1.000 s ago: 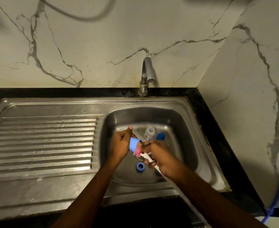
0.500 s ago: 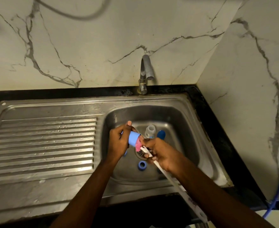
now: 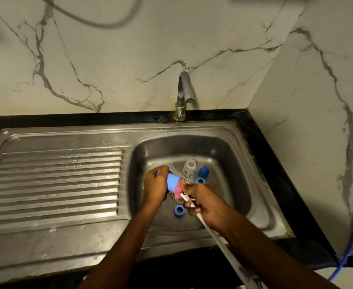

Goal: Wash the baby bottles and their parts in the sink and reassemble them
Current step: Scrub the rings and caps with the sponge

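Scrubbing above drain (image 3: 187,180): left hand (image 3: 155,184) gripping blue cap (image 3: 172,183), open end toward nearly touching right hand (image 3: 204,205), clamped on white brush handle (image 3: 214,229), pink head (image 3: 177,190) at cap's mouth.

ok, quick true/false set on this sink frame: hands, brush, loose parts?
1. The left hand holds the light blue cap. True.
2. The right hand is empty. False: it grips the brush handle.
3. The brush's pink head is at the cap's opening. True.
4. The clear bottle is held in a hand. False: it sits unheld in the basin.
5. A blue ring lies on the basin floor. True.
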